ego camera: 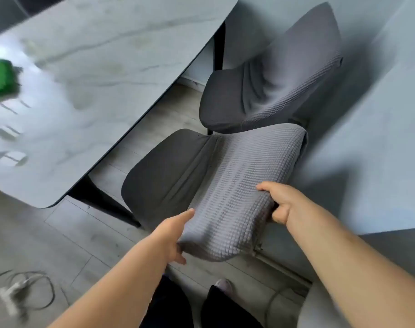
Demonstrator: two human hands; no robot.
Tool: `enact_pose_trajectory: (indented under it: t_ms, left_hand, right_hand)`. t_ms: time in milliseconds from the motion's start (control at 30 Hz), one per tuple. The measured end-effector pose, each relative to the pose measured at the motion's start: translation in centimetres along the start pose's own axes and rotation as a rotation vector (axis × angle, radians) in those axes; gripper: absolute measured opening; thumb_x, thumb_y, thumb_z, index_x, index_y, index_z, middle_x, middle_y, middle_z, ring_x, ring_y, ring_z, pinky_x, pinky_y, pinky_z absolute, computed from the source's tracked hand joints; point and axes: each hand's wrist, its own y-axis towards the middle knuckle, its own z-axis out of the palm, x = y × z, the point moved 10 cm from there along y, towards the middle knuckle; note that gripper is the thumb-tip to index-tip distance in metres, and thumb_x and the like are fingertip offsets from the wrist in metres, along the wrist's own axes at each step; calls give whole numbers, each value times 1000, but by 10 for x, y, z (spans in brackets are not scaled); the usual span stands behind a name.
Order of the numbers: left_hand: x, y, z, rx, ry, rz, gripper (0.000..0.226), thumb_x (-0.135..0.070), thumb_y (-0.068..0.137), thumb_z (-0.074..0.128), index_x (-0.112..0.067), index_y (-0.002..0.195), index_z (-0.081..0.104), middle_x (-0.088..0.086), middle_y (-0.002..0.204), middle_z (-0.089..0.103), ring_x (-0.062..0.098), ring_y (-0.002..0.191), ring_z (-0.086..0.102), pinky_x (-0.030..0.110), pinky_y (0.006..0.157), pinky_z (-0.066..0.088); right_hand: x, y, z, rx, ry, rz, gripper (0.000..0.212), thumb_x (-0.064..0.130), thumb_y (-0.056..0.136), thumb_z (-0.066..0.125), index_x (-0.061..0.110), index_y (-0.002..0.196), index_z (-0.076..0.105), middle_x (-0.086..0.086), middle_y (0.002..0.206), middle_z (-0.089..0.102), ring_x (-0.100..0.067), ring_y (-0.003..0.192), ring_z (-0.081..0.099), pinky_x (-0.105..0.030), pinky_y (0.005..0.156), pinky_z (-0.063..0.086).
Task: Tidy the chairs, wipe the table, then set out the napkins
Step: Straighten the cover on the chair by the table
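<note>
A grey chair (178, 176) with a waffle-textured cover stands just below me, its seat pointing at the marble-look table (102, 67). My left hand (173, 237) grips the left edge of its backrest. My right hand (284, 202) grips the top right corner of the same backrest, fingers curled over the fabric. A second grey chair (268, 91) stands farther along the same side of the table, close to the wall. A green object (0, 76), blurred, lies on the table at the far left.
A pale wall (379, 114) runs close behind both chairs on the right. A power strip with a coiled cable (24, 292) lies on the wood floor at the lower left. My feet (223, 285) show at the bottom.
</note>
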Motion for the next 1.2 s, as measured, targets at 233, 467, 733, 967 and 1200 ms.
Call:
enact_pose_trajectory:
  t_ms: [233, 467, 733, 967, 1200]
  left_hand:
    - [29, 6, 20, 72, -487, -128, 25, -24, 96, 53, 1, 99, 50, 20, 97, 61, 35, 85, 63, 52, 61, 54]
    - [7, -7, 27, 182, -721, -118, 34, -39, 77, 67, -14, 99, 63, 7, 94, 65, 24, 82, 59, 32, 68, 48]
    - [-43, -27, 10, 372, -859, -53, 47, -15, 83, 58, -3, 129, 53, 32, 129, 51, 56, 117, 47, 66, 75, 52]
    - [-91, -29, -47, 343, -975, 8, 29, -8, 89, 49, 7, 113, 55, 43, 130, 39, 59, 122, 40, 69, 68, 48]
    - [-135, -28, -84, 399, -1035, 27, 32, -6, 86, 53, 6, 115, 52, 50, 137, 17, 65, 102, 48, 62, 61, 54]
  right_hand:
    - [6, -3, 17, 2, 60, 97, 24, 3, 97, 41, -1, 75, 48, -15, 120, 60, -30, 113, 59, -43, 94, 43]
    - [48, -11, 71, 234, 91, 26, 20, 16, 96, 49, 1, 107, 56, -17, 126, 60, -35, 100, 62, -58, 73, 47]
    - [85, -7, 104, 251, -155, -31, 52, 35, 76, 77, 10, 116, 54, -15, 118, 61, -36, 96, 64, -65, 66, 53]
    - [120, -10, 163, 195, -257, -119, 22, 7, 85, 52, 4, 107, 53, -14, 107, 63, -33, 87, 66, -65, 71, 53]
    - [147, -17, 217, 178, -249, -148, 17, 14, 91, 54, 0, 100, 51, -19, 98, 64, -33, 76, 68, -53, 46, 54]
